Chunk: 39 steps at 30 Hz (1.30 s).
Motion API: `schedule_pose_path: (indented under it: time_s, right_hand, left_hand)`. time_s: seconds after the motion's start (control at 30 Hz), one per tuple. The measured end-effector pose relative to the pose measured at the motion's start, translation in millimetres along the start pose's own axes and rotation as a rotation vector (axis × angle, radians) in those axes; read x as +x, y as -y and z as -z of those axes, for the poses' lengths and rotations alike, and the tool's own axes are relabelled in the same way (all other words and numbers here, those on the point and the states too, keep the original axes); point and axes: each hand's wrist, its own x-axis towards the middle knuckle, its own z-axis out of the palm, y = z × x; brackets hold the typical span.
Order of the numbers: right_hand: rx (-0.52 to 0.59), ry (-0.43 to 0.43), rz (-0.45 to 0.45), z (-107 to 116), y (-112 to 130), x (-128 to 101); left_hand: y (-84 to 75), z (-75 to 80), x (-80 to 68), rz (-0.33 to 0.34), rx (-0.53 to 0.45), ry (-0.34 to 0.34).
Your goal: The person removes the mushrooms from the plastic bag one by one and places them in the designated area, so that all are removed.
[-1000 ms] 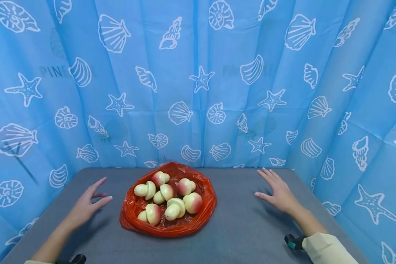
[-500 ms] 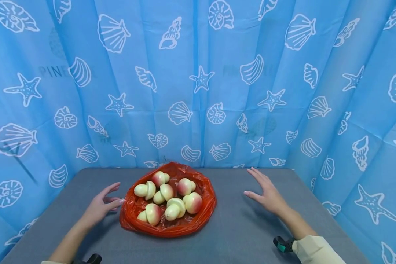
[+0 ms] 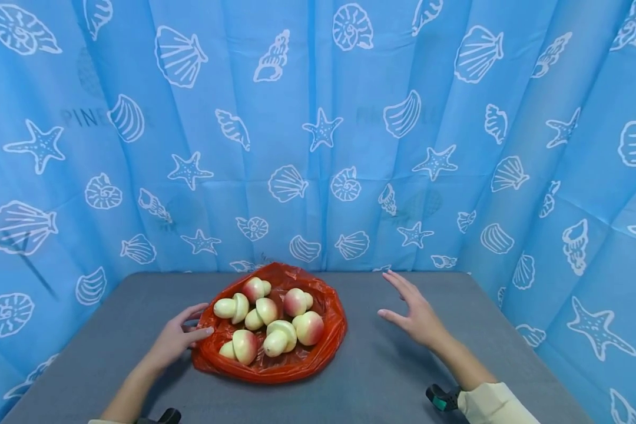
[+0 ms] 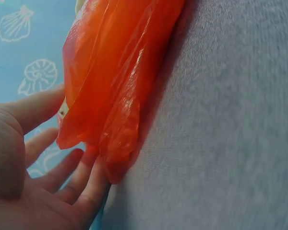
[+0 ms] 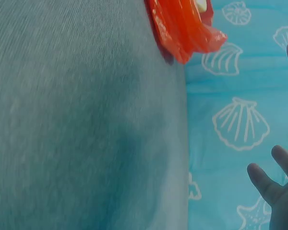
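A red plastic bag (image 3: 275,374) lies wide-mouthed on the table, left of centre. Inside it are several toy mushrooms (image 3: 308,328) with cream stems and pink-tinged caps. At the bag's left edge is my left hand (image 3: 175,338), thumb and fingers spread. In the left wrist view, this hand (image 4: 53,182) has its fingertips against the hanging edge of the bag (image 4: 120,96), the thumb above. My right hand (image 3: 416,315) hovers to the right of the bag, apart from it, fingers extended. The right wrist view shows its fingers (image 5: 263,179) partly, with nothing held.
A grey cloth-covered table (image 3: 365,377) carries the bag. Blue curtains (image 3: 318,206) printed with white shells and starfish hang behind it and at both sides. Dark wrist straps (image 3: 442,397) sit at both cuffs.
My left hand has moved right, from bare table to the bag's left edge. My right hand has shifted left toward the bag. The bag and mushrooms stay in place.
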Motion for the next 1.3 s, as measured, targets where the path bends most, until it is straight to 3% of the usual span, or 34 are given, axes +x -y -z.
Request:
schedule_pose_path:
  time_s: [0.37, 0.6, 1.03, 1.3]
  right_hand:
    - [0.074, 0.045, 0.076, -18.2, 23.0, 9.2]
    - [0.092, 0.092, 0.083, -31.9, 35.9, 18.0]
    - [0.15, 0.206, 0.095, -51.0, 59.7, 40.5]
    - [0.15, 0.253, 0.096, -61.2, 74.0, 57.8]
  left_hand:
    - [-0.4, -5.8, 0.6, -0.01, 0.002, -0.021]
    - [-0.3, -7.7, 0.7, -0.004, 0.078, -0.022]
    - [0.2, -6.6, 6.1, 0.066, 0.127, -0.009]
    - [2.7, -3.6, 6.1, 0.125, 0.089, 0.011]
